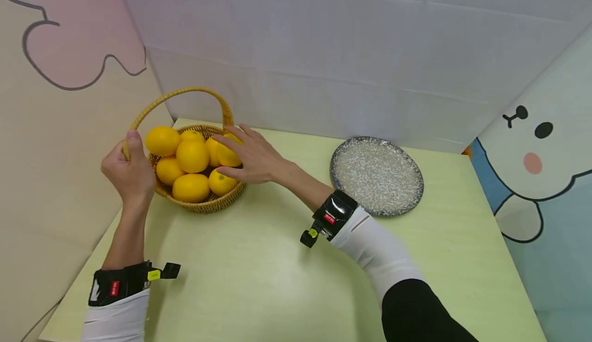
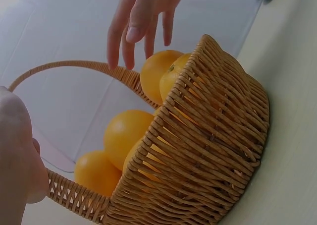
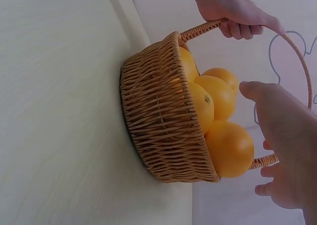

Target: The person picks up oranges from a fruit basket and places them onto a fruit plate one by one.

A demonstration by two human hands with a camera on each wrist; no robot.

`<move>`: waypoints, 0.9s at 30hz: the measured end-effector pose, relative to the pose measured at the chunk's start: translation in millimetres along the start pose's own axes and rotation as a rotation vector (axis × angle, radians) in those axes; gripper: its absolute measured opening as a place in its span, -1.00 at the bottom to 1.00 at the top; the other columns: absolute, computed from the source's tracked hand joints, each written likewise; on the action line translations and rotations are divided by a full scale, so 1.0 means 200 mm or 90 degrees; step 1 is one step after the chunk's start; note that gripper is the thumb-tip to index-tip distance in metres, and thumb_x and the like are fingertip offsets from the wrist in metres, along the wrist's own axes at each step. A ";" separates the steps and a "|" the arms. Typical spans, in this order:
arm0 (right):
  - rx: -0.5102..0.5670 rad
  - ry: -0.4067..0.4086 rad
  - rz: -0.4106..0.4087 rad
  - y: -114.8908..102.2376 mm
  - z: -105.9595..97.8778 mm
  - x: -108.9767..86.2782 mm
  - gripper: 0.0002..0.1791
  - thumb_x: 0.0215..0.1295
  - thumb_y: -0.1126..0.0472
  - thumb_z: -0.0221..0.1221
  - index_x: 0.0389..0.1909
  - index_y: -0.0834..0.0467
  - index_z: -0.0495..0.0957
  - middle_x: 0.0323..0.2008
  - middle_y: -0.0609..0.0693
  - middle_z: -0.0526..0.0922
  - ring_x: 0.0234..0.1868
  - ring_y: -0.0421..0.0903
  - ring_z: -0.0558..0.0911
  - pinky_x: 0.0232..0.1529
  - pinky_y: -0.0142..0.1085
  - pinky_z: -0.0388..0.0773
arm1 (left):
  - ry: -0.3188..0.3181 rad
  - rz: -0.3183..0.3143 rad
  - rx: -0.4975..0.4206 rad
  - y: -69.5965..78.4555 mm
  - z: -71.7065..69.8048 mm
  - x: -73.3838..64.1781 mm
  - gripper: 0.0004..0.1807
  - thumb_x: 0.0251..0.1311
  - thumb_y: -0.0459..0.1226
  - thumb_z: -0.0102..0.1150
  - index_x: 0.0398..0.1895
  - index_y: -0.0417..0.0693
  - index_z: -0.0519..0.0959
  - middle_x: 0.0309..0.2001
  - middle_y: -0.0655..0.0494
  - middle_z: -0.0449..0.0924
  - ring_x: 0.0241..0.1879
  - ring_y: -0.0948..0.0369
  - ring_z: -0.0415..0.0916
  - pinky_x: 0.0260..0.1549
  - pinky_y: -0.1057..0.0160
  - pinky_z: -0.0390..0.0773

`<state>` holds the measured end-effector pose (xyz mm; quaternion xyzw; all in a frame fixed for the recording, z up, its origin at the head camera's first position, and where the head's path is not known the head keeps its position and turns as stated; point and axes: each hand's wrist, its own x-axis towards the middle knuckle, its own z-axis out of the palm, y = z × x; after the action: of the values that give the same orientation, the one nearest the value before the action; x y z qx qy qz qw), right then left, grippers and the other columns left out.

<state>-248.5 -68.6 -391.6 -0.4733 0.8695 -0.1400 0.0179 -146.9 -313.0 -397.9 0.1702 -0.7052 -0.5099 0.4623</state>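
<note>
Left hand (image 1: 129, 170) is gripping the wicker basket's (image 1: 203, 207) handle (image 1: 189, 90), likely steadying it; right hand (image 1: 254, 157), fingers spread, is hovering above oranges (image 1: 192, 155).

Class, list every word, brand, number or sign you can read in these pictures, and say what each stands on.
Red rectangular label on the left black wrist strap: pale lettering, too small to read.
Matching red label on the right black wrist strap: also unreadable.
Small yellow tag beside the left strap: too small to read.
No text is legible.
</note>
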 end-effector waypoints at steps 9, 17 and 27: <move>0.033 0.004 0.027 -0.03 0.06 0.10 -0.17 0.68 -0.26 0.17 0.81 -0.12 0.18 0.84 0.16 0.06 0.84 0.25 0.14 0.80 0.17 0.21 | 0.000 -0.017 0.007 0.04 0.00 0.00 -0.36 0.53 0.02 0.11 -0.79 0.19 0.19 -0.74 0.44 0.03 -0.67 0.40 -0.12 -0.58 0.36 -0.15; -0.009 -0.020 0.056 -0.04 0.09 0.14 -0.23 0.72 -0.25 0.12 0.80 -0.13 0.21 0.83 0.14 0.11 0.75 0.25 0.31 0.66 0.13 0.45 | 0.009 0.012 0.006 0.03 0.01 -0.01 -0.37 0.50 0.04 0.08 -0.80 0.22 0.15 -0.75 0.51 0.01 -0.67 0.44 -0.14 -0.56 0.35 -0.19; -0.046 -0.052 0.061 -0.02 0.08 0.16 -0.33 0.74 -0.10 0.15 0.73 -0.05 0.35 0.80 0.14 0.15 0.67 0.23 0.41 0.57 0.03 0.55 | 0.018 0.026 -0.007 0.00 0.02 0.00 -0.38 0.47 0.04 0.09 -0.79 0.21 0.16 -0.73 0.48 0.01 -0.66 0.45 -0.16 -0.56 0.34 -0.20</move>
<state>-259.3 -100.5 -403.3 -0.4370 0.8941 -0.0885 0.0428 -149.3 -311.1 -398.4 0.1602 -0.6990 -0.5018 0.4838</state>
